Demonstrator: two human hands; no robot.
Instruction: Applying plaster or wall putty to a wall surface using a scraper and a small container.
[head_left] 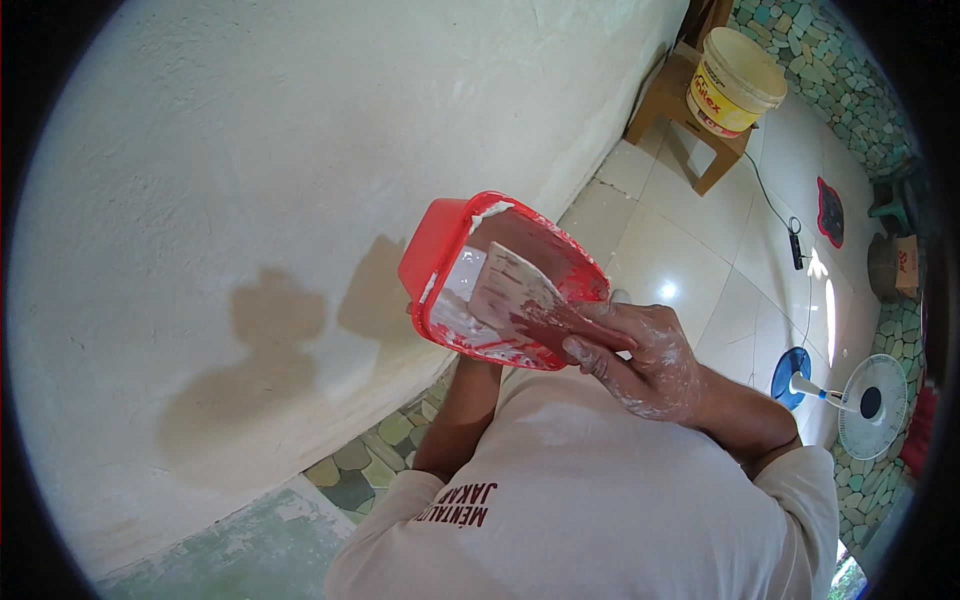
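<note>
My left hand [410, 306], mostly hidden behind the red plastic container [431, 250], grips it from below and the side, held tilted with its opening toward me. White paste is smeared on its inside and rim. My right hand [645, 360], dusted white, is closed on a wide scraper [510, 290], whose paste-stained blade lies over the container's opening.
A white plastered wall [200, 140] stands at left. On the tiled floor [640, 250], a small brown stool [705, 170] carries a yellow-labelled bucket [735, 65]; a power strip [795, 250], cord, dark-red mat [830, 210] and standing fan [870, 405] are at right.
</note>
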